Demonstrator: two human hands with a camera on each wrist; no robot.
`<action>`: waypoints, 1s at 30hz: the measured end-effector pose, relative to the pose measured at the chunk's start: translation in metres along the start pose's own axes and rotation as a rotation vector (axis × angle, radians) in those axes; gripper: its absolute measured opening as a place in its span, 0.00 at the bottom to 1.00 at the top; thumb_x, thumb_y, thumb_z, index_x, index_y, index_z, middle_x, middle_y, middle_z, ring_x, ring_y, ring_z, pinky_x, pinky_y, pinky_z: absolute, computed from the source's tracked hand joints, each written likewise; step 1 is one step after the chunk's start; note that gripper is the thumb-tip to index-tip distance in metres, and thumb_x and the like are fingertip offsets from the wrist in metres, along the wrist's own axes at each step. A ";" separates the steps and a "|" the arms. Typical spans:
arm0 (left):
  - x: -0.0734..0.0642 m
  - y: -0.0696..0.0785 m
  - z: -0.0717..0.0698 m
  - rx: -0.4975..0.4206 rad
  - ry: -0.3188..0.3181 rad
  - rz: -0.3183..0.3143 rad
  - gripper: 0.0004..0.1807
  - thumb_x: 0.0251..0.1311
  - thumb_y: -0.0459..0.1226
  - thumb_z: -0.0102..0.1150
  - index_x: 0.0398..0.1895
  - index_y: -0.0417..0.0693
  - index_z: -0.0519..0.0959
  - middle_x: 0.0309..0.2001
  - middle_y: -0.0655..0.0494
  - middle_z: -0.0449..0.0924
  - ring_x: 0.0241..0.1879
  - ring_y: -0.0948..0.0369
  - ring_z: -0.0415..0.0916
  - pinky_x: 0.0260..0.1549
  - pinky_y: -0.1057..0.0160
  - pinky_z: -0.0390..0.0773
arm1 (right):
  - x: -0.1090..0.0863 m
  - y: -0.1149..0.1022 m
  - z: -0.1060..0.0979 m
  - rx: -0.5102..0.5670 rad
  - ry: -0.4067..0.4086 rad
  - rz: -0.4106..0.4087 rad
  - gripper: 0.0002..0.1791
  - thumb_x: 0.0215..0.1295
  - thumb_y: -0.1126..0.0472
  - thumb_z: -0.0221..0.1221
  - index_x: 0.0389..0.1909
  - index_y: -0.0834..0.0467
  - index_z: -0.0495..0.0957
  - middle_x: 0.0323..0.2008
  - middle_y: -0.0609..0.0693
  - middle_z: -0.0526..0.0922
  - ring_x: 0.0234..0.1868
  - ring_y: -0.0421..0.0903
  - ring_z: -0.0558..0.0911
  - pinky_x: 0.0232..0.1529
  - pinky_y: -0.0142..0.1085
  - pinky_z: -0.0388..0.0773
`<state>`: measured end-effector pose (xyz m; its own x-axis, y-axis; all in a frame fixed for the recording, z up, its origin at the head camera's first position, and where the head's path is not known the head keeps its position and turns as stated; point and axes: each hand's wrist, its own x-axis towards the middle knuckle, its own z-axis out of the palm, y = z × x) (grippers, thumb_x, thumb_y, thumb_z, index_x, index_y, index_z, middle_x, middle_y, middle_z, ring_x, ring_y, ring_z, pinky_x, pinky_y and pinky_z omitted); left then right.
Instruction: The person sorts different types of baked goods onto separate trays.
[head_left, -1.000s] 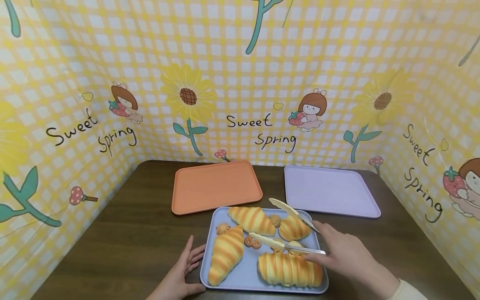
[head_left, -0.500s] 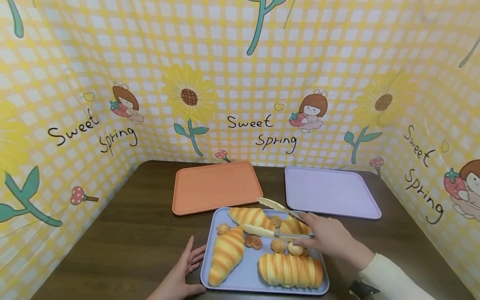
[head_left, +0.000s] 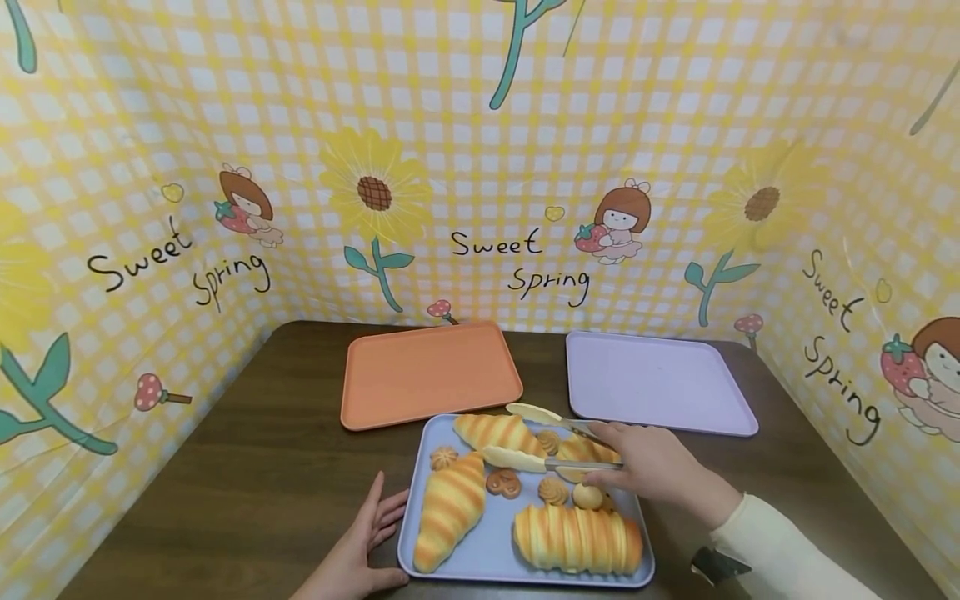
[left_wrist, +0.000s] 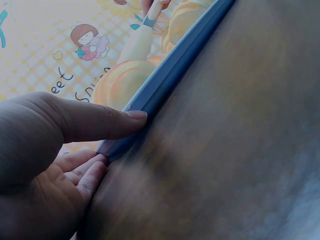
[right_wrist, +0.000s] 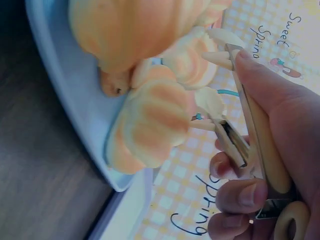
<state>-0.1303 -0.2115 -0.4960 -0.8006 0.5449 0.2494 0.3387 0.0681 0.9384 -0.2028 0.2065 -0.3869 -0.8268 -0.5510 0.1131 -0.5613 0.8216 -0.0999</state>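
Dark bench (head_left: 247,500) carries a blue tray (head_left: 495,570) at near centre; left hand (head_left: 358,546), fingers extended, touches its near-left corner, apparently steadying it; right hand (head_left: 667,475) grips tongs (head_left: 553,464), parted over the far-left croissant (head_left: 491,435).

The tongs (head_left: 517,459), pale-tipped with metal arms, lie in the grip of the right hand (head_left: 660,471), tips spread apart and pointing left of it above a striped golden croissant (head_left: 487,432); contact cannot be told. The croissant lies on its base in the light blue tray (head_left: 498,568), which sits flat on the tabletop (head_left: 285,467), its edge touching the left hand (head_left: 356,542).
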 end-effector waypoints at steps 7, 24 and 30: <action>0.000 -0.001 0.000 -0.007 -0.002 -0.003 0.69 0.55 0.31 0.70 0.70 0.30 0.16 0.67 0.11 0.43 0.64 0.81 0.54 0.57 0.77 0.63 | 0.007 -0.004 -0.011 0.021 -0.042 0.003 0.37 0.55 0.37 0.68 0.57 0.61 0.81 0.44 0.54 0.87 0.39 0.54 0.85 0.34 0.49 0.80; 0.000 -0.002 0.001 -0.020 -0.009 -0.001 0.69 0.56 0.30 0.70 0.70 0.33 0.14 0.67 0.11 0.42 0.65 0.81 0.54 0.57 0.76 0.63 | 0.011 -0.005 -0.017 -0.002 -0.046 -0.011 0.30 0.55 0.39 0.69 0.53 0.54 0.85 0.38 0.48 0.87 0.32 0.48 0.83 0.28 0.44 0.77; 0.000 0.000 0.001 -0.014 0.001 -0.008 0.69 0.55 0.30 0.70 0.71 0.33 0.14 0.67 0.11 0.42 0.64 0.81 0.55 0.57 0.76 0.63 | 0.010 -0.004 -0.015 -0.002 -0.034 -0.009 0.31 0.55 0.40 0.69 0.55 0.55 0.84 0.43 0.51 0.88 0.38 0.53 0.85 0.32 0.48 0.80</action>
<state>-0.1301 -0.2110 -0.4961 -0.8037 0.5435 0.2420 0.3253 0.0609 0.9437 -0.2081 0.1997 -0.3702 -0.8224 -0.5633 0.0800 -0.5688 0.8167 -0.0970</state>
